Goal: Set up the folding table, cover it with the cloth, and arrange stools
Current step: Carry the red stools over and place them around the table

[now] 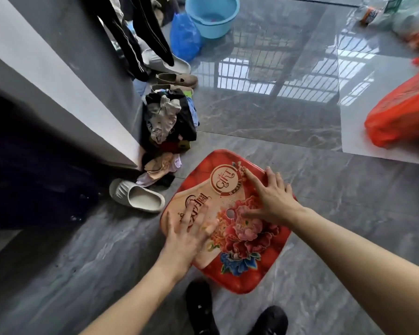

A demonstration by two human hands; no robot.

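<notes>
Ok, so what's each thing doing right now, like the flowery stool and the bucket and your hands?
Red flower-printed plastic stool: upright on the floor, both hands on its seat.
Left hand: flat, fingers spread, pressing the seat.
Right hand: open, fingers spread on the seat.
Light blue plastic bucket: upright, uncovered.
Beige rubber slipper: sole down, unworn.

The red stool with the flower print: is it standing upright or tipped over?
Upright: the red stool shows its seat top to the camera, and the left hand and right hand rest flat on it. Its legs are hidden.
</notes>
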